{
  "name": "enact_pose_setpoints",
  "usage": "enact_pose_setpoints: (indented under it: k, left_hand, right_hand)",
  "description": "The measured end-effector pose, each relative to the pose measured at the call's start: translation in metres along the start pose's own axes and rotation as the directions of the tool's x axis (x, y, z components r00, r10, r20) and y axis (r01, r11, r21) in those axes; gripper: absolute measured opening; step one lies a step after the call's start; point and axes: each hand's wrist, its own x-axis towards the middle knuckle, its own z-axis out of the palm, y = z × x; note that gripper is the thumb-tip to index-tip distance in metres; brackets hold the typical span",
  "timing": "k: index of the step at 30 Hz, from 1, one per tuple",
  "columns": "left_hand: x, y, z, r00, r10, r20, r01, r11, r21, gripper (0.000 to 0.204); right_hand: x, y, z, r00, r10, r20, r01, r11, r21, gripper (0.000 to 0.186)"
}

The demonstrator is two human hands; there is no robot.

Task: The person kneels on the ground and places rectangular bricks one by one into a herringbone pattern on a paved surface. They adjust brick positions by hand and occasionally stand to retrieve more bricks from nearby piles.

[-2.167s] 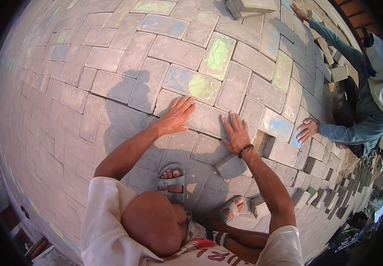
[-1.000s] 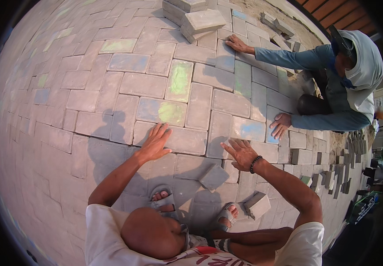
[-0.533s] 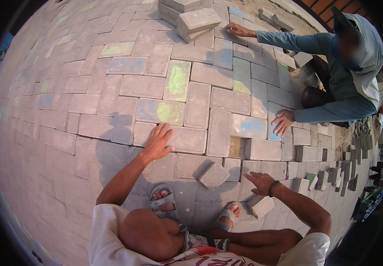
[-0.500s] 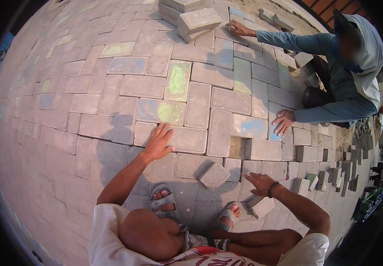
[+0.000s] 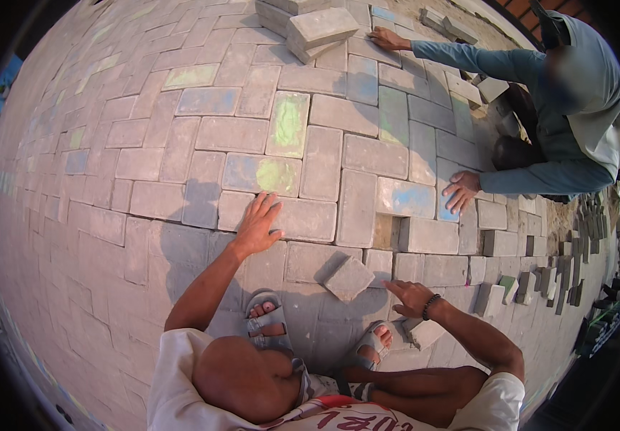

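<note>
Paved ground (image 5: 145, 165); left hand (image 5: 258, 224) flat, loose paver (image 5: 349, 278) beside gap (image 5: 385, 231).

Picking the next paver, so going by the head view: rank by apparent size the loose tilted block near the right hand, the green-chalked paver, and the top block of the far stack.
1. green-chalked paver
2. top block of the far stack, close to the first, and farther away, so unsure
3. loose tilted block, smallest

Grey pavers (image 5: 324, 219), green/blue chalk smudges (image 5: 288, 122)
</note>
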Motion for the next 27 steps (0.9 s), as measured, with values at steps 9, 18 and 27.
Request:
enact_pose_setpoints:
  k: [9, 18, 27]
  left_hand:
    - [0.004, 0.002, -0.002, 1.000, -0.005, -0.026, 0.005, 1.000, -0.006, 0.067]
    - [0.004, -0.002, 0.002, 1.000, -0.022, -0.006, 0.022, 1.000, 0.020, 0.067]
    - [0.003, -0.005, 0.006, 1.000, -0.014, -0.007, 0.014, 0.999, 0.036, 0.068]
  right_hand:
    - [0.000, -0.009, -0.005, 0.998, 0.041, 0.055, -0.040, 0.999, -0.021, 0.076]
    - [-0.001, -0.014, 0.009, 0.994, 0.053, 0.092, -0.050, 0.998, -0.040, 0.076]
    - [-0.009, -0.018, 0.008, 0.989, 0.088, 0.117, -0.086, 0.996, -0.022, 0.075]
